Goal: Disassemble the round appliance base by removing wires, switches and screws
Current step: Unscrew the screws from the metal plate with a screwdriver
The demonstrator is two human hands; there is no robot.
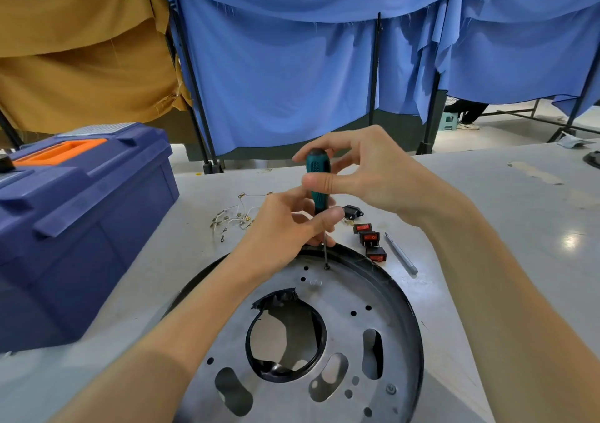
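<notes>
1. The round appliance base [344,296] lies flat on the grey table [506,228], directly below the camera. Its perforated metal plate faces up inside a black rim.
2. A screwdriver [318,176] with a teal and black handle stands nearly upright. Its tip is seated in a screw [326,266] at the plate's 12 o'clock edge.
3. The right hand [373,176] pinches the top of the handle between thumb and fingertips; the other fingers are loosely spread.
4. The left hand [285,224] is curled round the lower handle where the shaft begins, its thumb laid across the front.
5. A second screw [391,389] sits in the plate at about 4 o'clock.
6. Three red rocker switches [370,239] lie in a row on the table just outside the rim at 1 o'clock. A black socket [352,211] lies just beyond them.
7. A slim grey tool [401,254] lies beside the switches.
8. Loose white wires [233,216] with ring terminals lie on the table at 11 o'clock.
9. A closed blue toolbox [81,211] with an orange handle stands at 9 to 10 o'clock.
</notes>
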